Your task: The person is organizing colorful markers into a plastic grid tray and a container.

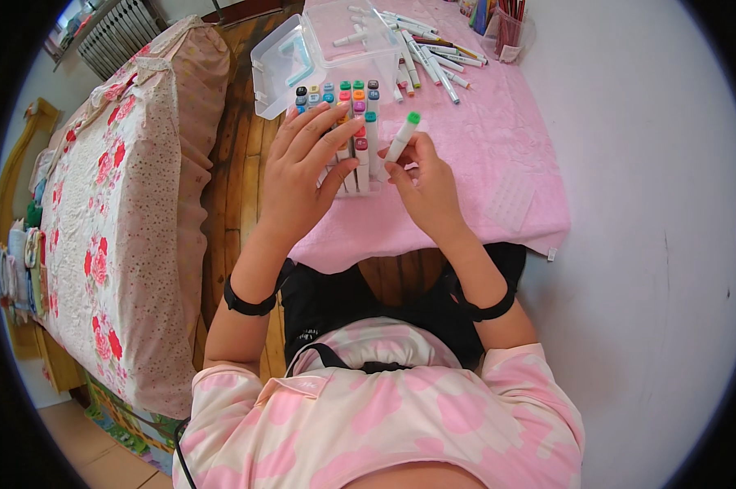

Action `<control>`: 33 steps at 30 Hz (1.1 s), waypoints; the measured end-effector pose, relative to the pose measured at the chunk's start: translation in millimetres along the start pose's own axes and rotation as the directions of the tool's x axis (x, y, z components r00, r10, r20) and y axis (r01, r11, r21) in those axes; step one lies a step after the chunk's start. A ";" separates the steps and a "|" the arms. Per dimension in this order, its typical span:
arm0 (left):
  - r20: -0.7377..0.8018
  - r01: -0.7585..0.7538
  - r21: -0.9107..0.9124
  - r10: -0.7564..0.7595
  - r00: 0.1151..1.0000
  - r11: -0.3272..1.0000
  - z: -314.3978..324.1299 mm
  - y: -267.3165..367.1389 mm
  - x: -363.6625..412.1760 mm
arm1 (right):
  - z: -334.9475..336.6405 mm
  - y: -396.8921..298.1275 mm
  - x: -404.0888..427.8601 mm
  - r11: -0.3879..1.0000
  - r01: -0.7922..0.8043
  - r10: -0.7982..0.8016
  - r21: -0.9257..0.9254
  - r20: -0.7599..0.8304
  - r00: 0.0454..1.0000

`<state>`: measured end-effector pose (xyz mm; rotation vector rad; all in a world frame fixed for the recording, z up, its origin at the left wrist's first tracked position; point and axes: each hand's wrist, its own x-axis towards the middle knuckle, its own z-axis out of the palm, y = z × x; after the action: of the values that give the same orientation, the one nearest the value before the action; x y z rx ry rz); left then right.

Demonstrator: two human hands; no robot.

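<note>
My right hand [426,183] pinches a white marker with a bright green cap [403,137] between thumb and fingers. The marker tilts, cap end up, just right of a clear plastic marker case [374,189]. Upright markers with coloured caps stand in rows in that case, among them a red-capped marker [361,165] and a teal-capped marker [371,131] at the right side. Spread over the case is my left hand [303,156], its fingers across the marker tops and its thumb near the red-capped marker. It hides the case's left front part.
A clear plastic lid or box [349,36] lies behind the case. Loose markers [432,52] are heaped at the back of the pink cloth [465,153]. A pencil cup [508,36] stands by the wall. At right lies a clear ridged sheet [510,198]; a bed [117,183] is left.
</note>
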<state>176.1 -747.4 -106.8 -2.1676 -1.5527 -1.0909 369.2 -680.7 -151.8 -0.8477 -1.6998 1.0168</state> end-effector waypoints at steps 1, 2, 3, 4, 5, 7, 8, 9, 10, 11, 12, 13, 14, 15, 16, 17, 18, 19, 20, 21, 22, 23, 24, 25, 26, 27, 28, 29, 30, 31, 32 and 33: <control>0.006 0.004 0.002 -0.004 1.000 1.000 -0.2 1.2 0.1 | 0.1 1.7 -2.2 0.999 0.006 -0.003 -0.045 0.077 0.997; 0.012 0.007 0.004 -0.007 1.000 1.000 -0.2 2.1 0.2 | -0.2 4.1 -2.8 0.999 0.007 -0.003 -0.046 0.076 0.997; 0.012 0.008 0.007 -0.008 1.000 1.000 -1.0 2.6 -0.2 | 0.6 6.0 -3.7 0.997 -0.009 0.014 -0.074 0.074 0.997; 0.014 0.008 0.001 -0.008 1.000 1.000 -1.7 2.8 -0.5 | 1.0 6.6 -4.0 0.994 -0.024 0.031 -0.102 0.071 0.997; 0.017 0.008 -0.004 -0.008 1.000 1.000 -2.5 2.9 -0.5 | 1.2 6.0 -3.7 0.995 -0.022 0.029 -0.100 0.073 0.997; 0.021 0.009 0.000 -0.009 1.000 1.000 -3.4 3.0 -1.1 | 1.3 4.3 -3.3 0.987 0.038 -0.022 -0.153 0.102 0.995; 0.025 0.010 0.002 -0.010 1.000 1.000 -3.8 2.9 -1.2 | 2.6 4.2 -3.5 0.987 0.039 -0.023 -0.153 0.102 0.994; 0.024 0.011 0.003 -0.011 1.000 1.000 -3.3 2.4 -1.7 | 4.8 4.5 -3.8 0.982 0.070 -0.051 -0.177 0.108 0.993; 0.020 0.011 -0.003 -0.011 1.000 1.000 -2.2 1.6 -2.2 | 6.2 4.7 -3.9 0.975 0.101 -0.079 -0.200 0.114 0.990; 0.016 0.011 -0.009 -0.011 1.000 1.000 -1.7 1.1 -2.6 | 6.1 4.7 -3.2 0.974 0.103 -0.081 -0.200 0.115 0.990; 0.014 0.012 -0.009 -0.012 1.000 1.000 -1.7 1.2 -2.5 | 5.5 4.7 -1.9 0.956 0.158 -0.129 -0.248 0.127 0.983; 0.015 0.011 -0.009 -0.011 1.000 1.000 -1.6 1.5 -2.2 | 5.2 4.6 -0.9 0.932 0.212 -0.177 -0.294 0.141 0.974; 0.016 0.010 -0.010 -0.010 1.000 1.000 -1.7 1.7 -1.8 | 6.3 5.7 -1.7 0.931 0.214 -0.179 -0.295 0.142 0.974; 0.013 0.008 -0.011 -0.008 1.000 1.000 -2.2 2.1 -0.8 | 8.2 6.8 -3.4 0.928 0.215 -0.174 -0.306 0.156 0.972; 0.019 0.012 -0.012 -0.011 1.000 1.000 -3.3 3.1 0.2 | 9.3 6.7 -4.4 0.924 0.215 -0.168 -0.317 0.169 0.971; 0.026 0.015 -0.012 -0.014 1.000 1.000 -3.9 3.8 1.3 | 8.9 5.6 -4.2 0.922 0.218 -0.171 -0.320 0.168 0.971; 0.022 0.013 -0.012 -0.013 1.000 1.000 -4.0 3.4 0.8 | 9.0 2.0 -3.6 0.940 0.128 -0.080 -0.316 0.159 0.984; 0.026 0.015 -0.015 -0.015 1.000 1.000 -4.0 2.6 0.4 | 8.7 -0.7 -3.2 0.949 0.037 0.011 -0.313 0.151 0.988; 0.029 0.016 -0.019 -0.016 0.999 1.000 -4.1 1.9 0.3 | 7.8 -2.3 -3.4 0.948 0.040 0.007 -0.315 0.150 0.989; 0.024 0.011 -0.020 -0.011 1.000 1.000 -4.2 1.7 0.9 | 6.1 -3.9 -3.4 0.945 0.040 0.007 -0.326 0.143 0.990; 0.035 0.013 -0.030 -0.012 0.999 0.999 -4.5 1.8 1.3 | 4.3 -5.2 -3.2 0.940 0.040 0.007 -0.338 0.136 0.991; 0.046 0.014 -0.040 -0.012 0.999 0.999 -4.9 2.0 1.9 | 2.8 -6.0 -3.2 0.938 0.045 0.000 -0.342 0.131 0.991; 0.039 0.007 -0.045 -0.005 0.999 0.999 -4.7 3.1 2.6 | 0.3 -6.1 -3.9 0.938 0.061 -0.012 -0.342 0.143 0.990; 0.020 0.013 -0.077 -0.011 1.000 0.997 -5.1 4.6 3.5 | -2.9 -6.3 -3.7 0.936 0.077 -0.025 -0.343 0.153 0.988; 0.001 0.017 -0.109 -0.017 1.000 0.994 -5.6 6.0 4.6 | -7.0 -6.9 -2.9 0.933 0.081 -0.032 -0.351 0.146 0.989; -0.005 0.009 -0.113 -0.009 1.000 0.994 -7.0 6.5 3.6 | -10.0 -6.4 -2.4 0.935 0.098 -0.053 -0.340 0.139 0.989; -0.014 0.009 -0.126 -0.011 1.000 0.992 -8.9 6.7 2.6 | -13.6 -5.8 0.3 0.937 0.114 -0.075 -0.330 0.131 0.989; -0.024 0.009 -0.138 -0.012 1.000 0.990 -10.8 6.6 3.2 | -19.2 -7.3 5.1 0.934 0.118 -0.081 -0.337 0.123 0.989; -0.017 0.017 -0.194 -0.021 1.000 0.981 -13.4 6.7 4.8 | -26.7 -11.4 9.1 0.926 0.140 -0.092 -0.351 0.148 0.985; -0.023 0.008 -0.202 -0.013 1.000 0.979 -16.1 5.8 9.2 | -33.8 -15.6 13.4 0.917 0.162 -0.104 -0.365 0.174 0.979; 0.029 0.014 -0.262 -0.006 1.000 0.965 -19.4 4.6 14.9 | -39.8 -19.7 17.9 0.913 0.163 -0.107 -0.374 0.167 0.980; 0.082 0.023 -0.318 0.003 0.997 0.948 -24.7 2.8 21.2 | -43.8 -23.3 22.0 0.906 0.160 -0.092 -0.392 0.186 0.978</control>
<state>171.3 -748.3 -74.5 -2.4414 -1.5091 -1.3549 401.8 -660.2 -113.5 -0.9184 -2.1222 0.6664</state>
